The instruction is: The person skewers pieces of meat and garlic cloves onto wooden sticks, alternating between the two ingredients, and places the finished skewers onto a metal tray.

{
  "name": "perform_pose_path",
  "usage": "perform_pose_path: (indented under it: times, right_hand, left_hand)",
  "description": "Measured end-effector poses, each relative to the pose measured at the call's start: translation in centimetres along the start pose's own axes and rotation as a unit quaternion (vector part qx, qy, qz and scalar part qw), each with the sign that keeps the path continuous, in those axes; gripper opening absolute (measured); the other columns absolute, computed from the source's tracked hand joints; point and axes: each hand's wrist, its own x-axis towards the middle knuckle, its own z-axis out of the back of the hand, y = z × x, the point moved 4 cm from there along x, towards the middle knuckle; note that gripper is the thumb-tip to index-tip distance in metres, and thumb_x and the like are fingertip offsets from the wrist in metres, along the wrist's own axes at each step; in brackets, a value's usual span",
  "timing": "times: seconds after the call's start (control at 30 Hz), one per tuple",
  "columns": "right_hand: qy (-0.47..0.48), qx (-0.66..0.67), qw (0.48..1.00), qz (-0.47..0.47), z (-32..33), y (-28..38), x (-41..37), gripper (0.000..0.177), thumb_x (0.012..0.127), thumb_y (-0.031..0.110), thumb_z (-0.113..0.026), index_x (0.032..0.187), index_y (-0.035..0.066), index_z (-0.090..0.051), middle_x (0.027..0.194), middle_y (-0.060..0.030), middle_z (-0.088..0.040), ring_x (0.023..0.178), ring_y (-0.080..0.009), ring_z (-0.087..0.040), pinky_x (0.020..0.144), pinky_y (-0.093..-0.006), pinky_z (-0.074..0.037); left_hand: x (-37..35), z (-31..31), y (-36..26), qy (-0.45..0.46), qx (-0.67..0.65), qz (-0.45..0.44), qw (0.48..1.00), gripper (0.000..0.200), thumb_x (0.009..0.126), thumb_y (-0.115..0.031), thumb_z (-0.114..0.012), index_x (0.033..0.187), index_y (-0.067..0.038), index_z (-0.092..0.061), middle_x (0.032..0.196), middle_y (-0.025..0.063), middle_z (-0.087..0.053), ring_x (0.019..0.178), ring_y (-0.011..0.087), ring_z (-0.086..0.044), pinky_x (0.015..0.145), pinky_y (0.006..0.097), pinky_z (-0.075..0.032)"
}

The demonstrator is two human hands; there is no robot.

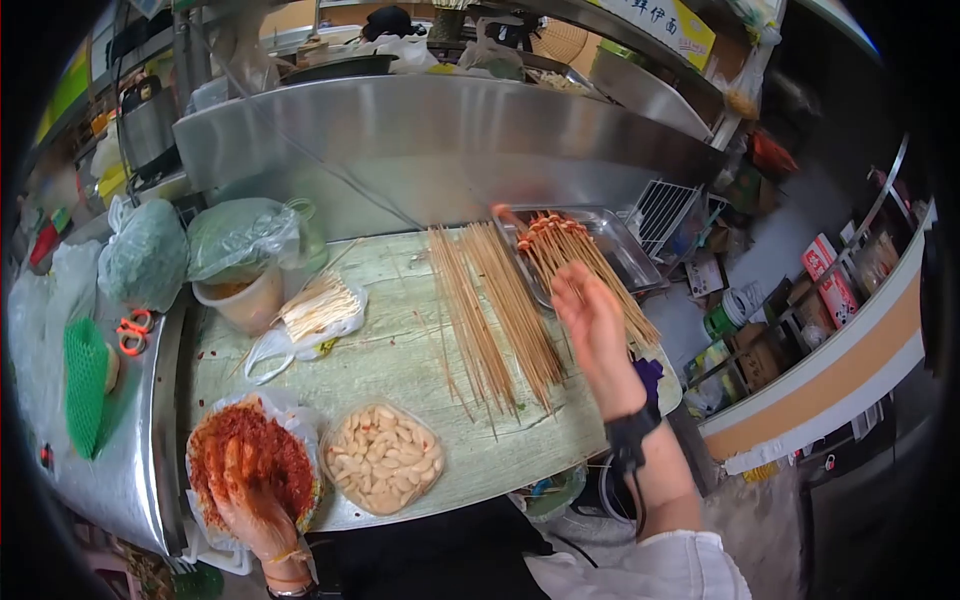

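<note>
My left hand (252,490) reaches into a plastic-lined bowl of red chili paste (290,462). Its fingers are coated red, slightly apart, with their tips partly sunk in the paste. Close beside it stands a clear tub of pale, peeled, clove-like pieces (385,460). My right hand (592,325) is over the skewers by the metal tray, fingers together around what seems to be a skewer with a blurred orange-red tip (503,212). A bundle of skewers with orange-red pieces on their ends (575,245) lies across the tray (640,262). Bare bamboo skewers (510,315) lie to its left.
Toothpick-like sticks (322,310) lie on a plastic bag near a bag-covered tub (240,300). Orange-handled scissors (134,332) and a green mesh (86,385) are on the left metal counter. A steel panel (400,150) closes the table's back. Boxes and shelves stand right.
</note>
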Motion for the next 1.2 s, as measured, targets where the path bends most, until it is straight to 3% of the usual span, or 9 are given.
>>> perform_pose_path:
  times: [0.27,0.37,0.47,0.57,0.63,0.7,0.83,1.03,1.2]
  right_hand:
    - [-0.183,0.031,0.981,-0.052,10.0,-6.6,12.0,0.045,0.096,0.029,-0.046,0.134,0.006,-0.039,0.135,-0.0128,-0.044,0.12,-0.0248,-0.048,0.098,-0.0366,-0.04]
    - [-0.227,0.073,0.97,-0.043,10.9,-7.2,11.4,0.047,0.096,0.029,-0.047,0.135,0.004,-0.036,0.132,-0.0146,-0.048,0.112,-0.0234,-0.053,0.094,-0.0355,-0.043]
    - [-0.17,0.158,0.952,-0.201,9.1,-6.9,9.4,0.04,0.095,0.025,-0.05,0.125,0.0,-0.047,0.117,-0.0149,-0.059,0.092,-0.0185,-0.061,0.078,-0.03,-0.051]
    - [0.025,-0.077,0.971,-0.225,3.3,-5.6,5.8,0.021,0.089,0.014,-0.059,0.099,-0.003,-0.062,0.088,-0.009,-0.068,0.057,-0.0081,-0.06,0.049,-0.0164,-0.047]
    - [0.086,-0.252,0.943,-0.2,1.5,-7.3,5.3,0.019,0.086,0.013,-0.06,0.096,-0.003,-0.064,0.086,-0.0094,-0.068,0.057,-0.0086,-0.061,0.049,-0.0179,-0.048]
    - [0.117,-0.522,0.837,-0.116,0.4,-9.6,5.5,0.011,0.078,0.01,-0.065,0.08,-0.002,-0.067,0.071,-0.0089,-0.067,0.057,-0.0106,-0.063,0.051,-0.0238,-0.049]
    - [0.159,-0.74,0.653,-0.039,-0.2,-13.4,6.3,0.014,0.076,0.011,-0.07,0.067,0.0,-0.065,0.053,-0.0063,-0.061,0.05,-0.0126,-0.061,0.048,-0.0275,-0.046]
    - [0.108,-0.496,0.821,-0.263,-0.4,-10.6,5.0,0.017,0.082,0.015,-0.066,0.072,0.002,-0.064,0.055,-0.0037,-0.06,0.045,-0.009,-0.052,0.041,-0.0226,-0.039]
    - [0.12,-0.426,0.854,-0.272,0.2,-9.7,4.9,0.012,0.087,0.013,-0.062,0.083,0.002,-0.065,0.066,-0.0015,-0.063,0.05,-0.0053,-0.052,0.044,-0.018,-0.039]
  left_hand:
    - [0.1,0.8,0.2,0.013,0.026,-0.007,1.0,0.043,0.094,-0.016,-0.048,0.132,0.0,-0.039,0.132,0.0144,-0.048,0.12,0.0269,-0.047,0.102,0.0413,-0.038]
    - [0.0,0.7,0.2,-0.007,0.044,0.013,0.999,0.043,0.094,-0.019,-0.047,0.133,-0.002,-0.04,0.132,0.013,-0.047,0.119,0.0266,-0.047,0.101,0.0409,-0.039]
    - [-0.1,1.0,0.5,-0.005,0.014,0.054,0.998,0.043,0.095,-0.023,-0.045,0.133,-0.004,-0.04,0.133,0.0113,-0.047,0.119,0.0267,-0.047,0.1,0.0408,-0.039]
    - [-0.1,1.0,0.4,0.014,0.03,0.051,0.998,0.043,0.096,-0.025,-0.043,0.134,-0.005,-0.04,0.134,0.0113,-0.047,0.119,0.0264,-0.048,0.099,0.0413,-0.04]
    - [0.0,0.8,0.4,0.015,0.025,0.048,0.998,0.043,0.096,-0.024,-0.044,0.134,-0.005,-0.04,0.133,0.012,-0.048,0.118,0.0263,-0.049,0.098,0.0412,-0.04]
    - [0.0,0.4,0.2,0.021,0.024,0.035,0.999,0.042,0.095,-0.02,-0.048,0.133,-0.004,-0.041,0.13,0.0139,-0.05,0.114,0.0255,-0.052,0.097,0.0407,-0.042]
    - [-0.1,0.4,0.1,0.017,0.011,0.043,0.999,0.041,0.092,-0.019,-0.054,0.128,-0.003,-0.044,0.129,0.0145,-0.052,0.113,0.0255,-0.053,0.096,0.0425,-0.043]
    - [-0.3,0.8,0.3,-0.01,-0.003,0.051,0.999,0.04,0.091,-0.02,-0.056,0.126,-0.004,-0.045,0.127,0.0131,-0.053,0.112,0.0253,-0.054,0.093,0.0426,-0.045]
    - [-0.3,1.0,0.5,-0.015,-0.018,0.053,0.998,0.04,0.091,-0.02,-0.057,0.125,-0.004,-0.046,0.125,0.0125,-0.054,0.109,0.0242,-0.056,0.088,0.0389,-0.049]
